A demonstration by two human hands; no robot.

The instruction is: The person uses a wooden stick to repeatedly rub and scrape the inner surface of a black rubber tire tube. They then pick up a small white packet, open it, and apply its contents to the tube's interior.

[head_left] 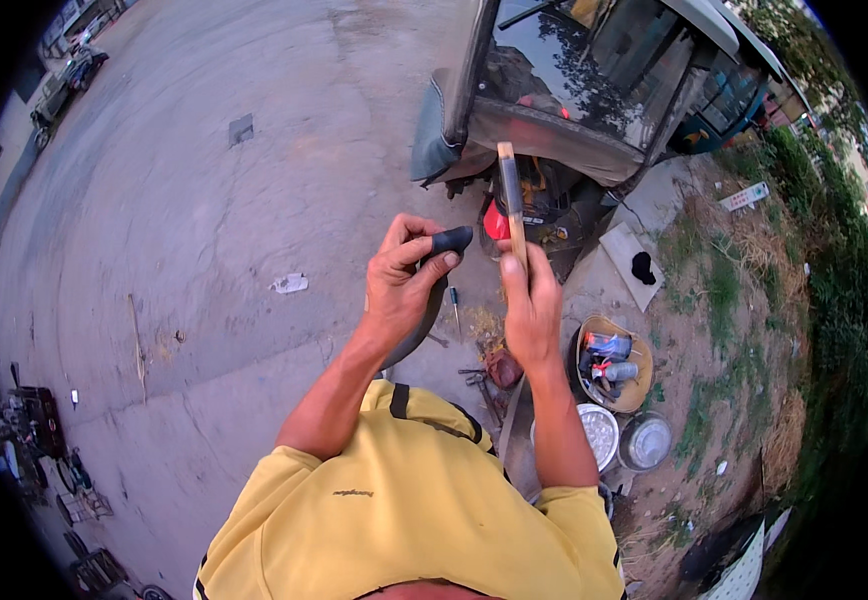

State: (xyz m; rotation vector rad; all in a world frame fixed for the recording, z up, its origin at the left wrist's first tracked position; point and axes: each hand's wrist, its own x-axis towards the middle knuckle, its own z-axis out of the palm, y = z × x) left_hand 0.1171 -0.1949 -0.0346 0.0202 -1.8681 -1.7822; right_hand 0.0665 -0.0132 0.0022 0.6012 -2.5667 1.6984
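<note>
My left hand [406, 283] pinches a black rubber inner tube [442, 260] that bends over my fingers and hangs down past my wrist. My right hand [532, 305] holds a long flat file-like tool [510, 195] with a pale wooden handle, pointing up and away from me. The tool's dark face sits just right of the tube's folded end, a small gap between them. Both forearms rise from my yellow shirt at the lower edge.
A parked three-wheeled vehicle [574, 90] stands ahead. On the ground to the right lie a shallow basket of cans [611, 362], two metal bowls [622, 436], hand tools [479, 380] and a flat board [626, 255]. Grass lines the right; machine parts [39, 440] sit at left.
</note>
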